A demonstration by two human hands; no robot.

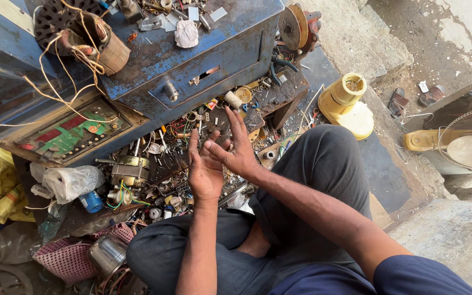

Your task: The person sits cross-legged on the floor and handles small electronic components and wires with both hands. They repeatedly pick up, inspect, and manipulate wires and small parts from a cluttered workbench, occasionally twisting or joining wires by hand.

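Above the parts clutter [165,180], left hand [204,169] and right hand [235,148] touch, open, empty

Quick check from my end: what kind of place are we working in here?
Likely a small street-side repair stall for electrical appliances. A worn blue metal cabinet stands over a litter of wires, a green circuit board and a small motor, with a fan at the right.

One head-worn camera looks steeply down, close over the lap and cluttered floor.
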